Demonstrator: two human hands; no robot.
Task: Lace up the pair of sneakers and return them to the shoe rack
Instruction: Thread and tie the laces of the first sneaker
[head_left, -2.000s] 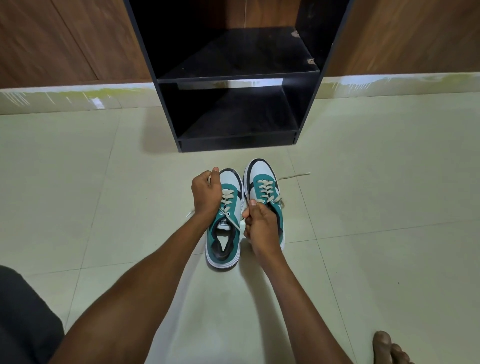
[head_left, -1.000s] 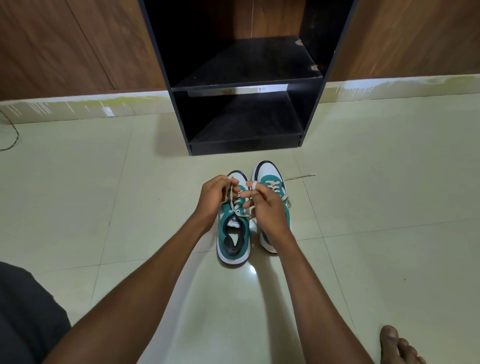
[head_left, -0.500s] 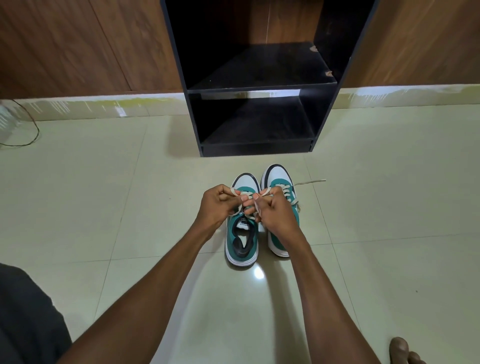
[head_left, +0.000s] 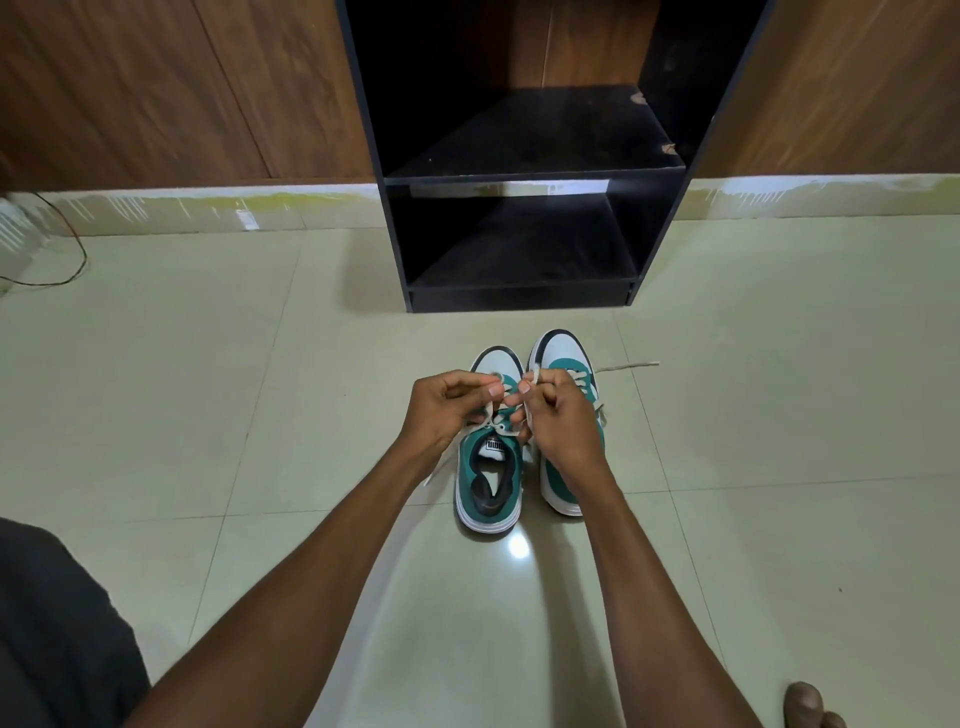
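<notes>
Pinching the cream laces (head_left: 497, 423) of the left sneaker (head_left: 488, 483), the left hand (head_left: 451, 410) and right hand (head_left: 558, 421) are meeting over its tongue, both closed on lace. Beside it the right sneaker (head_left: 563, 364) is sitting, both teal-and-white, just before the black shoe rack (head_left: 519, 176). A tongue label is showing, unreadable.

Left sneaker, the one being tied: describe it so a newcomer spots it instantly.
Find the black shoe rack against the wooden wall; two teal and white sneakers sit side by side on the tiled floor before it. The left sneaker shows its open dark inside, both hands pinching its laces, while the right sneaker is largely covered by the right hand.
</notes>
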